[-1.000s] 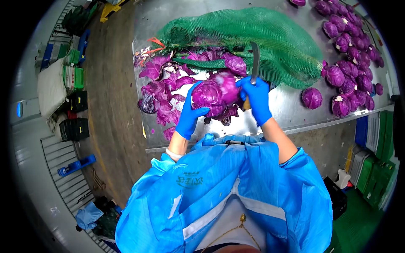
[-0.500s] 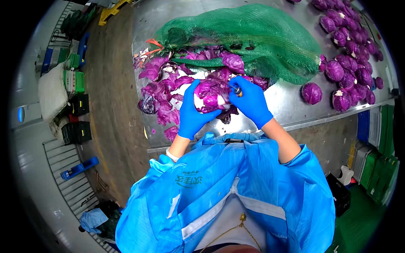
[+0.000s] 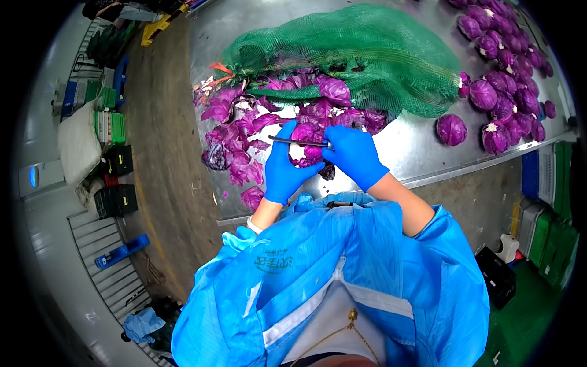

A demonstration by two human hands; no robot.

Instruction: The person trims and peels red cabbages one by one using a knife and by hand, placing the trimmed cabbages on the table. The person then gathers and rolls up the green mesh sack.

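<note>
My left hand [image 3: 285,170], in a blue glove, is wrapped round the left side of a red cabbage [image 3: 305,131]. A knife [image 3: 298,142] is gripped in my right hand [image 3: 356,156], also gloved in blue. Its blade points left and passes across the cabbage toward my left fingers; I cannot tell whether it touches the cabbage. Loose purple leaves [image 3: 230,133] lie heaped around and beyond my hands. Behind them stretches a green mesh bag [image 3: 379,52], with more leaves under its near edge.
Several whole red cabbages [image 3: 504,92] are piled at the right of the metal table [image 3: 422,153], and a single cabbage [image 3: 451,129] sits nearer me. The table's front edge runs just before my body. Crates [image 3: 116,197] stand on the floor at left.
The knife blade, hidden or blurred earlier, now shows lengthwise across the cabbage, pointing left. My right hand has turned and shifted slightly left and down. My left hand still holds the cabbage.
</note>
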